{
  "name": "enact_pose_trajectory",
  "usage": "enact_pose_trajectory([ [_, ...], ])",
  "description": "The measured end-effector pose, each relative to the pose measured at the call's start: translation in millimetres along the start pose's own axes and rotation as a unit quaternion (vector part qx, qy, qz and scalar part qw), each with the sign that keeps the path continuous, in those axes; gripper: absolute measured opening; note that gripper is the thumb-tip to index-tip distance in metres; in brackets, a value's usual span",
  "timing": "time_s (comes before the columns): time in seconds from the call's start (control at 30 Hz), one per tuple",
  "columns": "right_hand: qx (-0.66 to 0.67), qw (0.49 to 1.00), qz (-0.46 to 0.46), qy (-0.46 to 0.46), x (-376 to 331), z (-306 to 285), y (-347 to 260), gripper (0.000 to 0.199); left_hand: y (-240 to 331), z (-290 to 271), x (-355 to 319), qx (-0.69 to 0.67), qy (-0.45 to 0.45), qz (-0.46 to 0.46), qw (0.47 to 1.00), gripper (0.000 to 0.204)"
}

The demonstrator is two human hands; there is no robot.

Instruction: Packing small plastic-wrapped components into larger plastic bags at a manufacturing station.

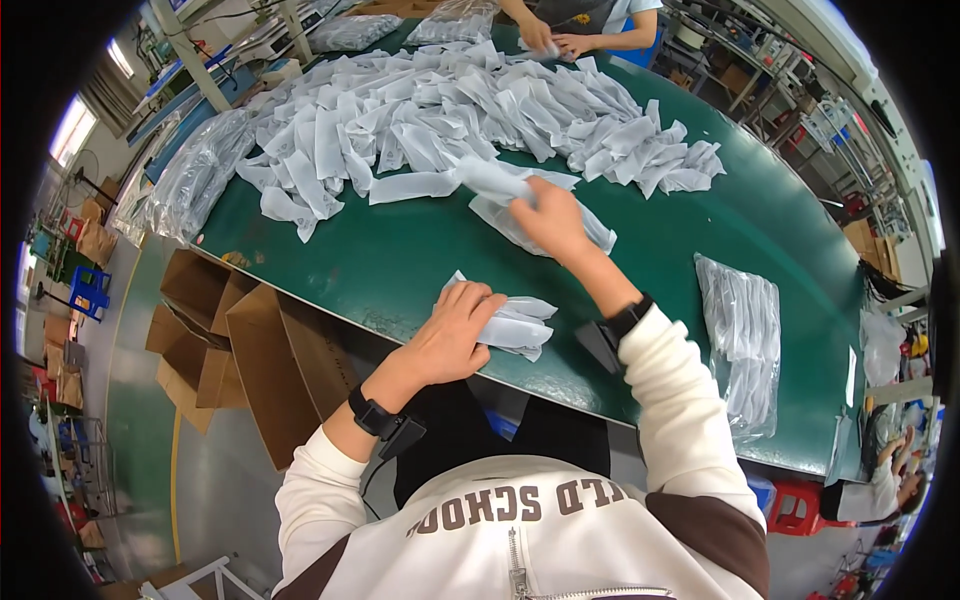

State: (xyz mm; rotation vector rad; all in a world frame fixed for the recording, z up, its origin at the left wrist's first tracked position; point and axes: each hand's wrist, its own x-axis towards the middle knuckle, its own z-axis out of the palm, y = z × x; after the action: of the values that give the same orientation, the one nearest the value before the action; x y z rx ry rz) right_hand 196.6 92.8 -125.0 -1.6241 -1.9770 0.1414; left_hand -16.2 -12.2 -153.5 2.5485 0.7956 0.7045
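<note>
Near the front edge of the green table [640,300], my left hand [445,335] presses on a small group of white translucent packets [522,327], its fingers bent over their left end. Farther forward, my right hand [553,222] is closed on a white packet [490,180], which is slightly blurred. Beneath that hand lie more white packets [510,222] beside the big pile. A wide heap of loose white packets [420,120] spreads over the far half of the table. What is inside the packets cannot be made out.
A clear bag of stacked packets [742,345] lies on the right of the table. Another clear bag [200,170] sits at the left edge. Open cardboard boxes [290,350] stand below the front left edge. Across the table a person's hands [560,42] work by the heap.
</note>
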Motion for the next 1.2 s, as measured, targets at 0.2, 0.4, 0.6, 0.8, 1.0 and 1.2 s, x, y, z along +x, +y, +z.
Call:
enact_pose_trajectory([
  [0.2,0.36,0.918,0.098,-0.136,-54.1,-21.1,16.9,0.034,1.2,4.6,7.0,-0.044,-0.02,-0.013,0.999,0.061],
  [0.4,0.381,0.916,0.05,-0.114,-72.4,-11.4,1.8,0.035,18.9,-3.6,11.6,0.072,0.052,0.026,0.996,0.053],
  [0.6,0.149,0.969,-0.102,-0.167,-74.3,10.3,-6.5,0.031,11.4,-12.3,14.2,0.068,0.02,0.031,0.997,0.051],
  [0.8,0.303,0.928,-0.071,-0.206,-63.7,-8.8,5.5,0.03,-6.5,-4.2,7.8,-0.041,-0.026,-0.001,0.999,0.054],
  [1.0,-0.173,0.965,-0.188,0.053,-51.1,9.4,25.2,0.02,-5.7,-1.9,11.9,-0.042,-0.033,0.019,0.998,0.069],
  [1.2,-0.189,0.971,-0.142,-0.017,-56.2,-7.6,33.4,0.024,-13.0,1.0,10.8,-0.061,-0.01,0.017,0.998,0.079],
])
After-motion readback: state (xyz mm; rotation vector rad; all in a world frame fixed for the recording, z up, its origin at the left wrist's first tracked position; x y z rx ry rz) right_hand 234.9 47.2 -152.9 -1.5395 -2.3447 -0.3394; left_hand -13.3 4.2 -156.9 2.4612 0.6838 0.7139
